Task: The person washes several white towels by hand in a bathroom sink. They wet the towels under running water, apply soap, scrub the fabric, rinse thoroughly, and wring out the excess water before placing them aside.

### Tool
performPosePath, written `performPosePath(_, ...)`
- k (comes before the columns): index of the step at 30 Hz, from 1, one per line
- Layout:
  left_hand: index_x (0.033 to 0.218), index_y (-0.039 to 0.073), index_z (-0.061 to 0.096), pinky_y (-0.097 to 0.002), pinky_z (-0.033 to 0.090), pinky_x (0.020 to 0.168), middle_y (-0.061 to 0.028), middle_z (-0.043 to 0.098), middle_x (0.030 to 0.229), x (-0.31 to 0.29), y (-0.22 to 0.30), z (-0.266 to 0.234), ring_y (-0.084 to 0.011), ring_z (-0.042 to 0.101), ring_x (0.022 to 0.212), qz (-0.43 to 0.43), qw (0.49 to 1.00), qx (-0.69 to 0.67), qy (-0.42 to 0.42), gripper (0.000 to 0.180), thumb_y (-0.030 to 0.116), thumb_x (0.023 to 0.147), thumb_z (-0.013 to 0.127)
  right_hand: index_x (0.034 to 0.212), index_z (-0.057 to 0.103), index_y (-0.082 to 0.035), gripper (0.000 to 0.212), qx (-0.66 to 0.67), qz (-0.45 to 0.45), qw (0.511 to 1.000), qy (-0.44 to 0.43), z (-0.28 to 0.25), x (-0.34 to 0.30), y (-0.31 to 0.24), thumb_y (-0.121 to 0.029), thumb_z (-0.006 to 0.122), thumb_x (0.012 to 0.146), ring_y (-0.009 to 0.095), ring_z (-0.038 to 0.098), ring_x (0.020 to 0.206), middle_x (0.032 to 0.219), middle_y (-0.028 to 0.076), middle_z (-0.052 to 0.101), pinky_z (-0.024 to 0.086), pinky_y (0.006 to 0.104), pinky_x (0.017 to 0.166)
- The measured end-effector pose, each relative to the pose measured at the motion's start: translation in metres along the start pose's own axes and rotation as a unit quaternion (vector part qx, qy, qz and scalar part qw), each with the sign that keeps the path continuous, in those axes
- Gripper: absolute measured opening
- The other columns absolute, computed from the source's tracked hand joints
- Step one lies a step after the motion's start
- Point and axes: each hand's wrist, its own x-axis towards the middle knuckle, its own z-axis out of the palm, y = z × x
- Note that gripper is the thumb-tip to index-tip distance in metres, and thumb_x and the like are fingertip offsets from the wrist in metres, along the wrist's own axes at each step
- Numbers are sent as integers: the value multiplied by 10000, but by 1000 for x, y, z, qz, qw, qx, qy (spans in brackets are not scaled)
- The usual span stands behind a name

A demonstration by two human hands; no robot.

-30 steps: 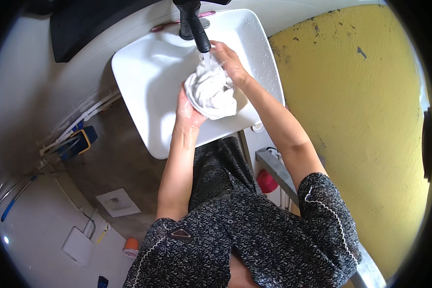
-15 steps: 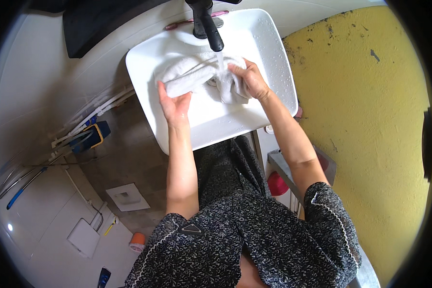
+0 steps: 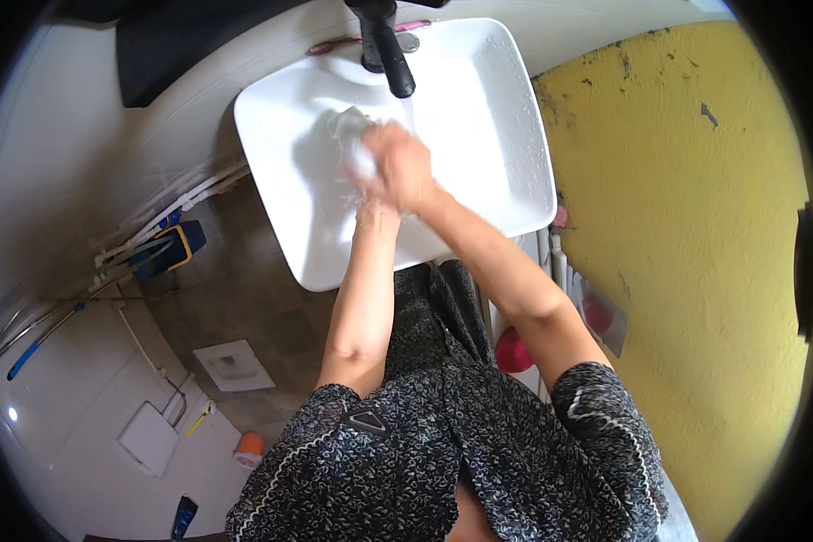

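Over the white sink [image 3: 497, 135], my two hands meet around a bunched white towel [image 3: 350, 121]. My right hand [image 3: 403, 166] is closed and lies across the front, blurred by motion. Beneath and behind it, my left hand [image 3: 373, 193] is mostly covered, its fingers hidden and smeared; the towel sits squeezed between the hands. A loose end of cloth sticks out on their far left side. Water drips around my wrists. Just right of and beyond my hands, the black faucet [image 3: 394, 63] lets down a thin stream.
Behind the faucet a pink toothbrush-like stick [image 3: 330, 46] lies on the sink's back rim. A yellow wall [image 3: 677, 199] stands close on the right. Down left are a blue bucket [image 3: 167, 251], a squat toilet [image 3: 234, 365] and an orange container [image 3: 248, 446].
The towel was spread between my separated hands under the stream. Both hands have come together left of the water, right over left, and the towel is now bunched up.
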Motion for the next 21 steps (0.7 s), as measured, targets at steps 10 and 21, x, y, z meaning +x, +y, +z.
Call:
performPosePath(10,1403,108,409,-384,408,1046,-96,464,1380,21,0,-5,-224,476,1257,-40,988,111,96,652,569,945,362,1191,620,-132,426,6,15,1000,-4,9,-27,2,-245,604,780,363,503,1234,1309,194,547,365,549,1007)
performPosePath(21,1356,103,427,-354,413,1014,-82,509,1304,19,4,-30,-207,485,1227,20,965,250,-82,552,499,977,361,1203,620,-103,404,51,131,989,51,12,-29,-14,-316,586,861,379,449,1283,1346,130,535,324,498,1093)
